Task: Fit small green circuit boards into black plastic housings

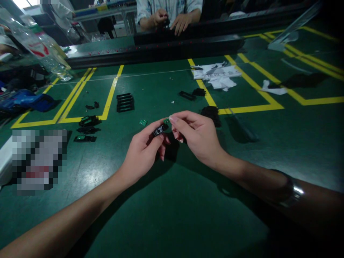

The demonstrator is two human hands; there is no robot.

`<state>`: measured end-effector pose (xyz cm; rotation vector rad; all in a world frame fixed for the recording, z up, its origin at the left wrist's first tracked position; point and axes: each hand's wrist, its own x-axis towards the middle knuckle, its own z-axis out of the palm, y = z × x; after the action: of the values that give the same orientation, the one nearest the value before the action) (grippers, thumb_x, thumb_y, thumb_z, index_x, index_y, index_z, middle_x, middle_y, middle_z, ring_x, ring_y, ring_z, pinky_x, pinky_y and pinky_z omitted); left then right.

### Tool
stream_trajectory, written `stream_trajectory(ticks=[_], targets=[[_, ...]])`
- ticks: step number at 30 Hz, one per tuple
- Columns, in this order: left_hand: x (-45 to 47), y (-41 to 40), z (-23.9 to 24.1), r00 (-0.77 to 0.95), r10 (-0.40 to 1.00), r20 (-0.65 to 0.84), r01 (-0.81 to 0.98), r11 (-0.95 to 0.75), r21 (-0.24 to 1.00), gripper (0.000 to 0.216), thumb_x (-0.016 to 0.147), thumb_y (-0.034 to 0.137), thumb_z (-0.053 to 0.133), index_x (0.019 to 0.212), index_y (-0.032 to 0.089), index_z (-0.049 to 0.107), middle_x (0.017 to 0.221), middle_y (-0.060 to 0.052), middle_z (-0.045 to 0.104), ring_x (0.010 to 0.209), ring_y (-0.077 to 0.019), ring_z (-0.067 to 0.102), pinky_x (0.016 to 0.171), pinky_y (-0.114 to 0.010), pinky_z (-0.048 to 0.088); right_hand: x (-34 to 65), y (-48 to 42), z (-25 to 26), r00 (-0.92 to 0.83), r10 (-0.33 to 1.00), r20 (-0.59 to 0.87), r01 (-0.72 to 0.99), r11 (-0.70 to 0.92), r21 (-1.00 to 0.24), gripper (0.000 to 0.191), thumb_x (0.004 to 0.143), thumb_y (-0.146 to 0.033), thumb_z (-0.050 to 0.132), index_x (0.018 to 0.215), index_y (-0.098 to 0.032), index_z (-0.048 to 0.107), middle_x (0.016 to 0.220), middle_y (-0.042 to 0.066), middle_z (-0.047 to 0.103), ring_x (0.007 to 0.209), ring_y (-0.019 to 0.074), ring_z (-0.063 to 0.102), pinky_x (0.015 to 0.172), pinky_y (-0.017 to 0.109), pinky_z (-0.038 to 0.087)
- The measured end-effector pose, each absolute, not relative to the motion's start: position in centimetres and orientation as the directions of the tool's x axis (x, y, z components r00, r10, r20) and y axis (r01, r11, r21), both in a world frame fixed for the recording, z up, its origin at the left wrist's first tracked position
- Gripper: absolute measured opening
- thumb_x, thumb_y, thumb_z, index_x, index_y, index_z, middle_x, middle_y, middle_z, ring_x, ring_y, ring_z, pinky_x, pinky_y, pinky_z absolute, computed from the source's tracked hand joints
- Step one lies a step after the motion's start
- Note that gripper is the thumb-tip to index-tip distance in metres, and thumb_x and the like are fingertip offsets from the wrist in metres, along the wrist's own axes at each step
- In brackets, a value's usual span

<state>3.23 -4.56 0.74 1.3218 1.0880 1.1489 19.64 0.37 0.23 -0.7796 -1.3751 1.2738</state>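
Between thumb and fingers, my left hand [143, 152] grips a small black plastic housing [160, 130], tilted, with pale parts inside. My right hand [199, 134] pinches a small green circuit board [166, 120] right at the housing's far end; whether the two touch I cannot tell. Another green circuit board [143, 122] lies on the table just beyond my left hand. Farther off is a row of black housings [125, 102] set side by side. To the left, several black housings [85, 138] lie close together, some with green boards in them.
The green table [172, 215] has yellow tape lines. Right of centre lie dark parts [211, 115], a screwdriver-like tool [245, 125] and crumpled white paper [219, 75]. Plastic bottles [44, 50] and a blue tool [29, 101] are at left. A co-worker's hands [181, 23] show beyond the black rail [161, 50].
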Motion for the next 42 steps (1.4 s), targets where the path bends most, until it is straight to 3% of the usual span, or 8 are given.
stream_trajectory(ticks=[10, 32, 42], targets=[[3.21, -4.42, 0.79, 0.124, 0.991, 0.047, 0.027, -0.051, 0.998, 0.047, 0.096, 0.011, 0.053, 0.142, 0.017, 0.062, 0.086, -0.002, 0.066, 0.057, -0.0091, 0.061, 0.051, -0.022, 0.056, 19.51, 0.14, 0.64, -0.329, 0.906, 0.266, -0.256, 0.186, -0.949, 0.014, 0.088, -0.029, 0.084, 0.089, -0.018, 0.076, 0.071, -0.003, 0.069, 0.058, 0.0088, 0.059, 0.055, 0.023, 0.046], [3.24, -4.55, 0.91, 0.110, 0.993, 0.037, 0.039, -0.042, 0.998, 0.048, 0.097, 0.014, 0.054, 0.145, 0.015, 0.059, 0.084, -0.001, 0.067, 0.055, -0.0087, 0.061, 0.051, -0.022, 0.055, 19.48, 0.25, 0.64, -0.317, 0.923, 0.217, -0.210, 0.155, -0.965, 0.019, 0.088, -0.033, 0.083, 0.089, -0.017, 0.072, 0.071, -0.002, 0.067, 0.058, 0.0101, 0.058, 0.056, 0.025, 0.047], [3.12, -4.51, 0.64, 0.127, 0.991, 0.041, 0.061, -0.049, 0.997, 0.049, 0.096, 0.012, 0.052, 0.144, 0.021, 0.061, 0.088, -0.002, 0.071, 0.057, -0.0098, 0.061, 0.053, -0.023, 0.056, 19.62, 0.15, 0.90, -0.360, 0.913, 0.193, -0.198, 0.128, -0.972, 0.023, 0.086, -0.036, 0.085, 0.082, -0.017, 0.071, 0.067, -0.002, 0.066, 0.060, 0.0119, 0.059, 0.056, 0.026, 0.046]])
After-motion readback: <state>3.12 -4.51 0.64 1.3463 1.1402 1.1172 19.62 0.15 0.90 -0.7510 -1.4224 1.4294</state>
